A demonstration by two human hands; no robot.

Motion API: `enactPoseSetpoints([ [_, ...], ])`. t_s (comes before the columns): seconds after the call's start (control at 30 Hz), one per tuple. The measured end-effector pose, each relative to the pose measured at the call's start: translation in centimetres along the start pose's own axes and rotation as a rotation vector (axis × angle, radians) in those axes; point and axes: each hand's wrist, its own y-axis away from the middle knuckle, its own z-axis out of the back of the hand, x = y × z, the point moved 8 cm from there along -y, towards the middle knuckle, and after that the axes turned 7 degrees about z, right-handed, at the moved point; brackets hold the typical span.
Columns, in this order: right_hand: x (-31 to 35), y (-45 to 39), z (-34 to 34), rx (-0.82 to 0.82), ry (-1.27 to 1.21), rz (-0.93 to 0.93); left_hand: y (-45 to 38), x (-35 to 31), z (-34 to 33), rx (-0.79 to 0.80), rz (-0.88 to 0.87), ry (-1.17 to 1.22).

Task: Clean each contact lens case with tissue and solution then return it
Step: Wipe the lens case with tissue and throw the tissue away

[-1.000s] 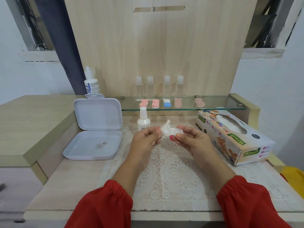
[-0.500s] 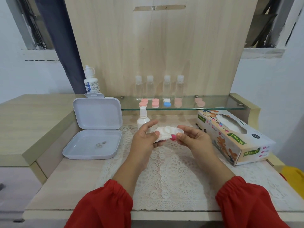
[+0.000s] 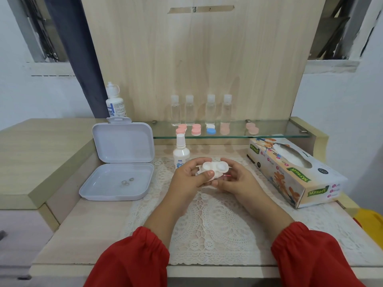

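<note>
A white contact lens case (image 3: 215,167) with two open wells is held above the lace mat between both hands. My left hand (image 3: 189,179) grips its left end, with a wad of white tissue (image 3: 209,178) tucked under the case and the thumb lying across the front. My right hand (image 3: 235,179) holds the right end, fingers curled beneath it. Something pink shows under the case, partly hidden. A small white solution bottle (image 3: 181,152) stands just behind my left hand. On the glass shelf (image 3: 275,133) lie several pink lens cases (image 3: 195,129) and a blue-and-white one (image 3: 211,129).
An open white plastic box (image 3: 120,172) at the left holds small rings. A tissue box (image 3: 294,172) lies at the right. Several clear bottles (image 3: 200,109) stand on the shelf, and a larger solution bottle (image 3: 114,104) stands at the back left. A lace mat (image 3: 217,224) covers the table.
The tissue stuck up above the case a second ago; now it sits under the case, and my left hand has closed round the case's left end. The case's wells face up.
</note>
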Motion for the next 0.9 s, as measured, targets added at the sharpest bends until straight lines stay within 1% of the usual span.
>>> enactPoseSetpoints([
  [0.07, 0.2, 0.0, 0.3, -0.035, 0.072, 0.030, 0.0, -0.1, 0.0, -0.003, -0.005, -0.023],
  [0.1, 0.3, 0.0, 0.7, -0.079, 0.057, 0.031, 0.0, -0.1, 0.0, -0.009, -0.004, -0.038],
  [0.17, 0.1, 0.0, 1.3, -0.153, -0.062, -0.015, 0.1, -0.1, 0.0, -0.012, 0.005, -0.028],
  [0.3, -0.3, 0.1, 1.5, -0.229, -0.375, -0.130, 0.2, -0.4, 0.1, -0.015, -0.006, 0.004],
  [0.37, -0.2, 0.1, 1.1, -0.194, -0.517, -0.174, 0.3, -0.5, 0.0, -0.020, -0.032, -0.045],
  [0.43, 0.0, 0.3, 0.2, -0.103, -0.554, -0.215, 0.4, -0.5, 0.0, -0.023, -0.041, -0.088],
  [0.5, -0.1, 0.4, -0.1, -0.067, -0.525, -0.231, 0.4, -0.4, -0.1, -0.027, -0.034, -0.108],
  [0.67, -0.7, 0.3, 1.0, -0.164, -0.449, -0.212, 0.4, -0.5, -0.1, -0.036, -0.041, -0.135],
  [0.73, -0.7, 0.3, 1.4, -0.195, -0.374, -0.181, 0.4, -0.5, 0.0, -0.058, -0.047, -0.154],
  [0.8, -0.4, 0.3, 1.9, -0.230, -0.242, -0.121, 0.2, -0.4, 0.1, -0.079, -0.042, -0.154],
  [0.9, 0.7, 0.4, 3.4, -0.334, 0.108, 0.022, 0.0, -0.2, 0.5, -0.092, -0.022, -0.103],
])
